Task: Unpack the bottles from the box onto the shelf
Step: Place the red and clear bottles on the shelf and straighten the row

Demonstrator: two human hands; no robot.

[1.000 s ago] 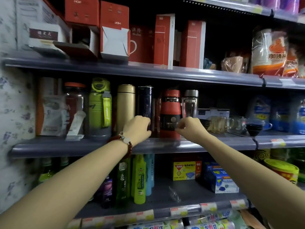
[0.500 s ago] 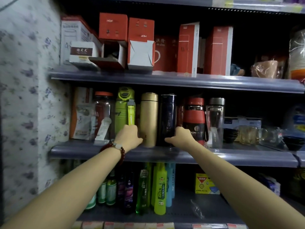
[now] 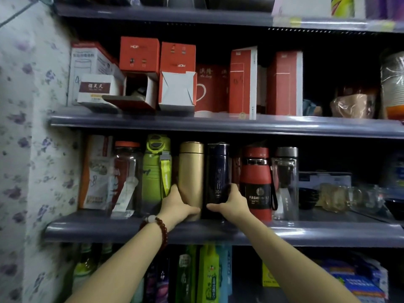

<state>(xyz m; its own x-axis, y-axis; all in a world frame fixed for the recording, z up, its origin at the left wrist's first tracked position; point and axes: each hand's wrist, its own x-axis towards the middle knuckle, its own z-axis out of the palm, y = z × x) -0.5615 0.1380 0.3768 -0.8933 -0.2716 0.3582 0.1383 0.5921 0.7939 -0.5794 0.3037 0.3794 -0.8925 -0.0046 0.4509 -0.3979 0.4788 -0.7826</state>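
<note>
A row of bottles stands upright on the middle grey shelf (image 3: 328, 232). My left hand (image 3: 177, 207) grips the base of the gold flask (image 3: 191, 171). My right hand (image 3: 231, 204) grips the base of the dark navy flask (image 3: 218, 169) right beside it. Left of these stand a green bottle (image 3: 156, 171) and a clear jar with an orange lid (image 3: 126, 171). To the right stand a red and black bottle (image 3: 256, 182) and a clear glass bottle with a grey cap (image 3: 285, 182). No box of bottles is in view.
Red and white cartons (image 3: 177, 73) fill the shelf above, some open. Glass mugs (image 3: 341, 196) and dark bowls sit to the right on the middle shelf. Green and dark bottles (image 3: 207, 274) stand on the lower shelf. A flowered wall (image 3: 26, 149) closes the left side.
Both hands have moved from the shelf edge onto the flasks, the left closing on the gold one and the right on the navy one. The camera has shifted left and closer.
</note>
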